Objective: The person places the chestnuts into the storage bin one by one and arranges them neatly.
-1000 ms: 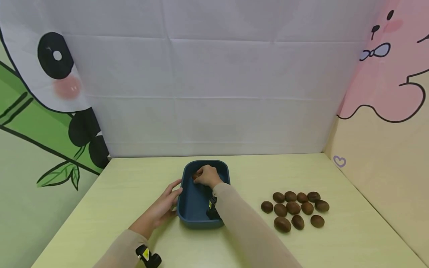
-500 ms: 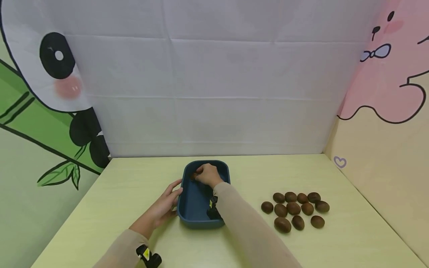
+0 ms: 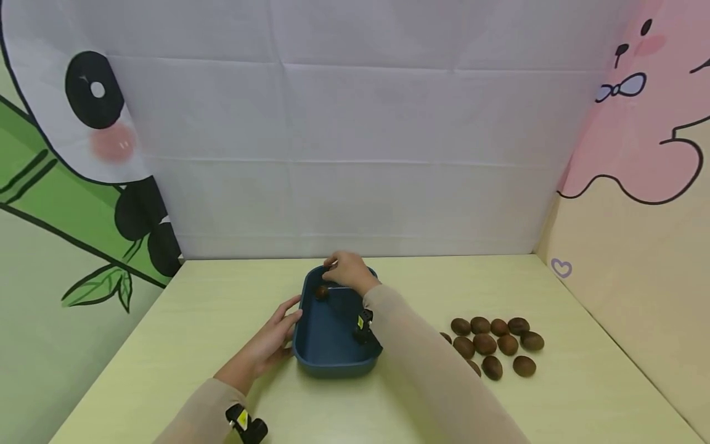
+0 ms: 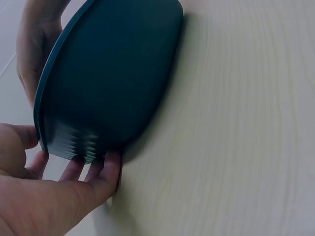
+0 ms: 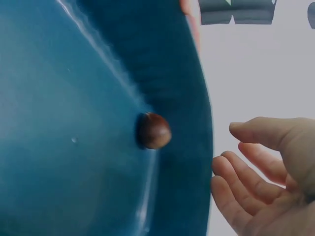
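In the head view a deep blue plastic container (image 3: 335, 367) stands near the table's middle. My left hand (image 3: 270, 339) holds it at its left side; the left wrist view shows the thumb at the rim and the fingers against the ribbed outer wall. One brown chestnut (image 5: 155, 131) lies inside, where floor and wall meet. Over the container's far end is my right hand (image 3: 351, 271). Its thumb and fingers are parted and hold nothing in the right wrist view, just outside the rim.
Several more chestnuts (image 3: 485, 344) lie in a loose group on the right of the pale table (image 3: 421, 277), partly behind the right sleeve (image 3: 427, 351). A white cloth (image 3: 360, 154) hangs along the table's back edge.
My right hand has let go of the chestnut inside the container and risen back toward the far rim. The left hand and the container have stayed in place.
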Available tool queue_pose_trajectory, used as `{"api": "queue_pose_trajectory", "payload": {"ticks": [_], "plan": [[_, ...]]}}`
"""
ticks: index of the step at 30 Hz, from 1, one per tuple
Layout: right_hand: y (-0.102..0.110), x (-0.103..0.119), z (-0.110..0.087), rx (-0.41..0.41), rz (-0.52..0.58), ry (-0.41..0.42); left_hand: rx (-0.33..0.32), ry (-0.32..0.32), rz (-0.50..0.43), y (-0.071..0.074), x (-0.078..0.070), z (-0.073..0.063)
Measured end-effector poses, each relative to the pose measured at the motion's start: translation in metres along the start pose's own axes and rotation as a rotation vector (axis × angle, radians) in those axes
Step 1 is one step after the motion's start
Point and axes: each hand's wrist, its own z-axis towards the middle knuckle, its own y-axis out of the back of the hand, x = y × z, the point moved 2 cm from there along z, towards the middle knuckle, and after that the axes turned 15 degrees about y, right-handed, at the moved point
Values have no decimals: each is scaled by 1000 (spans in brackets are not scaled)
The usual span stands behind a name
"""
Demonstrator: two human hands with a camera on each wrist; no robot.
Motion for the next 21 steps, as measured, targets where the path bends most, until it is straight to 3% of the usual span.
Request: {"api": "queue_pose_trajectory", "payload": {"ticks": [9, 21], "plan": [[24, 4, -14, 72, -33, 67, -19, -2, 4, -1, 1, 2], [52, -16, -49, 94, -50, 86, -7, -8, -1, 0, 2, 3]]}}
